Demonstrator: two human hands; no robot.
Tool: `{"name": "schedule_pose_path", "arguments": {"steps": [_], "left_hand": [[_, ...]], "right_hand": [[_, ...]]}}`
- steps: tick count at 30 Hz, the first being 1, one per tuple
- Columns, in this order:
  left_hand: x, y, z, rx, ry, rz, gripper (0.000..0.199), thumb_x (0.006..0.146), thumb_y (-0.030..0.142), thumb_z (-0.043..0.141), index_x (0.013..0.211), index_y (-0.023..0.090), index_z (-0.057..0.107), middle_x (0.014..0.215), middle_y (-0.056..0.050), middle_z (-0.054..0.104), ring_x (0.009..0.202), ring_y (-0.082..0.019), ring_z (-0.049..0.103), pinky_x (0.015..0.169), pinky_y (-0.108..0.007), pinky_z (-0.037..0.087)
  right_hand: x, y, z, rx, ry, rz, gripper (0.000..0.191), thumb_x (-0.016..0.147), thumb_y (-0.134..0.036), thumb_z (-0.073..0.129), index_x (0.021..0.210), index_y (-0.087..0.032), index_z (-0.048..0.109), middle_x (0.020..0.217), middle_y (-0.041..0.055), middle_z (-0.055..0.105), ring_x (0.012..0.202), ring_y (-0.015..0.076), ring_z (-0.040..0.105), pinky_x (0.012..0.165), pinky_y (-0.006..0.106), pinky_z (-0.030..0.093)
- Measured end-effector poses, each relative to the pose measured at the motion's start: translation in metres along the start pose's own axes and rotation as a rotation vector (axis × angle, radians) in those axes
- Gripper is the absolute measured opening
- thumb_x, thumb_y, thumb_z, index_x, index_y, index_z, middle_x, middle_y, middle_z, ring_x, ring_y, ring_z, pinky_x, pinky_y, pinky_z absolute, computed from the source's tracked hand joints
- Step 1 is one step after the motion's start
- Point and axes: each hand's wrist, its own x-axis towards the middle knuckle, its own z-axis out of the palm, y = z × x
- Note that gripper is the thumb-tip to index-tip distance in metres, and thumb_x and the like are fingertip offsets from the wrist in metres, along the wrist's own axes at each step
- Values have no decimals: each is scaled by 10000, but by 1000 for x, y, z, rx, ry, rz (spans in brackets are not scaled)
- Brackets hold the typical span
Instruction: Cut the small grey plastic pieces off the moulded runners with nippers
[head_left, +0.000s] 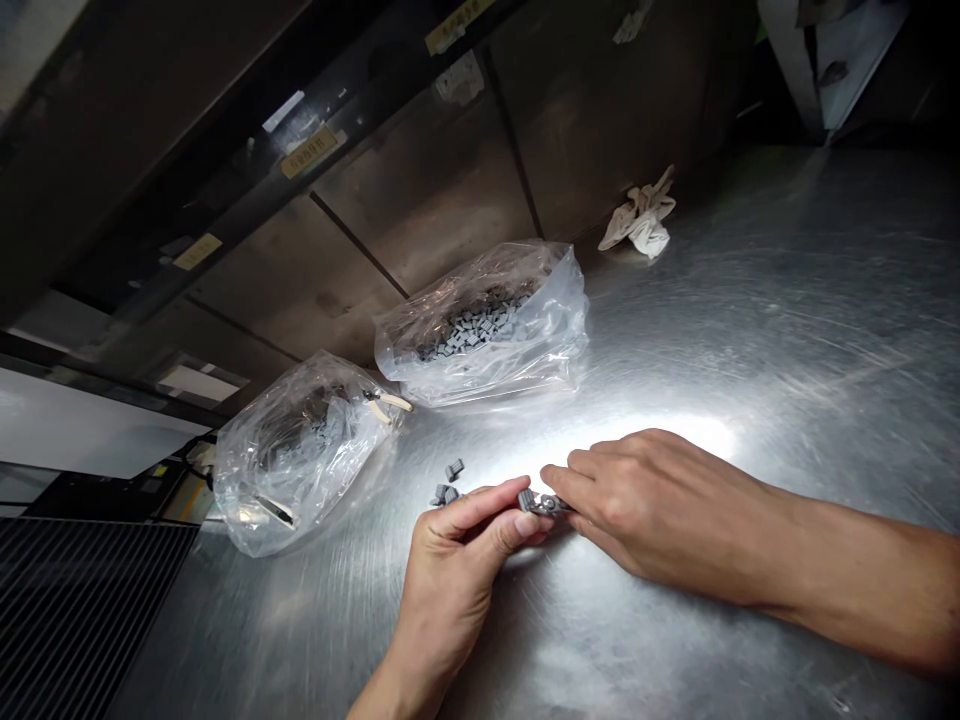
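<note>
My left hand (450,570) and my right hand (645,510) meet over a steel tabletop (750,300). Between their fingertips is a small grey plastic part (544,503), pinched by both hands. A few more grey pieces (446,492) lie loose just left of my left hand. Beyond them, a clear plastic bag (480,345) holds many small grey parts, and a second clear bag (292,460) lies to its left with dark contents. Both bags are out of reach of my fingertips.
Crumpled white gloves (641,215) lie on the table's far side against a dark metal cabinet front (420,170). A black grating (75,620) runs below the table's left edge.
</note>
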Motion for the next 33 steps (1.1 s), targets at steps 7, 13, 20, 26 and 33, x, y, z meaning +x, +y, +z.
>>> {"name": "schedule_pose_path", "arguments": {"steps": [7,13,20,26,33], "left_hand": [[-2,2,1,-84,-67,-13,247,726,210,838,967,193,791,873,-68,789,787,-167,741,768,-243,588],[-3,4,3,-161,-57,-26,231,740,192,825,967,182,782,853,-69,786,761,-166,742,725,-236,594],[-1,2,1,-126,-37,-7,296,722,223,842,1005,167,776,781,-85,780,722,-167,741,741,-245,592],[-1,2,2,-76,-10,5,288,717,230,845,994,179,785,769,-69,780,733,-170,745,750,-239,591],[-3,3,3,-34,23,15,292,709,250,850,985,177,789,767,-73,780,730,-179,746,753,-253,591]], "right_hand": [[3,3,-3,94,-46,101,113,910,-169,524,855,-200,618,750,10,656,600,169,552,555,323,213],[4,8,-4,56,3,53,78,858,-167,567,861,-206,635,760,6,635,660,186,547,601,335,255],[2,6,-4,-11,69,-30,37,841,-175,616,831,-205,636,725,1,623,654,193,539,607,344,260],[2,5,-3,-68,48,-27,78,841,-135,611,825,-209,626,713,8,633,632,205,539,587,347,229],[1,4,-2,-79,47,-26,117,817,-96,612,790,-209,606,675,0,619,566,194,517,545,332,181]]}}
